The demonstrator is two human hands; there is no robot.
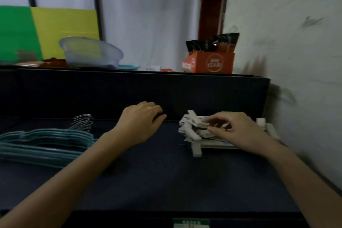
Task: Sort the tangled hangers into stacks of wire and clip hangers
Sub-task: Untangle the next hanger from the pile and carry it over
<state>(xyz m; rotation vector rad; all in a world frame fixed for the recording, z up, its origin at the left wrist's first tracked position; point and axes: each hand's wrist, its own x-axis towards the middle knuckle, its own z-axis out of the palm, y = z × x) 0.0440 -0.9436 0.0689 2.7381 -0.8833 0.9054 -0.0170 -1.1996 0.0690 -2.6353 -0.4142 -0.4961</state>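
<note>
Two bare forearms enter from the bottom corners of the frame and reach over the dark table. The left hand sits at centre frame against the foot of the dark back panel, knuckles up and fingers loosely curled. Nothing shows in its grasp. The right hand, right of centre, has thumb and forefinger closed on the top piece of the clip hangers, a pile of white plastic bars lying crosswise near the wall.

The wire hangers lie at the left edge of the frame, nested in a flat teal stack. Their bare metal hooks bunch together at the back. The two stacks are well apart, and no loose hanger shows between them.

Both kinds look light. The white bars seem stiff and smooth, and the pile is loose and skewed, so a nudge could slide pieces off it. The sprung clips might snag on their neighbours. Taking a bar near its middle, clear of the clips, would likely keep it level. The teal ones appear springy and thin, and their coating probably gives some grip. Their hooks could catch on each other, so lifting by the shoulders looks safer.

On the shelf across the upper frame stand a clear plastic bowl at left and an orange box at right.
</note>
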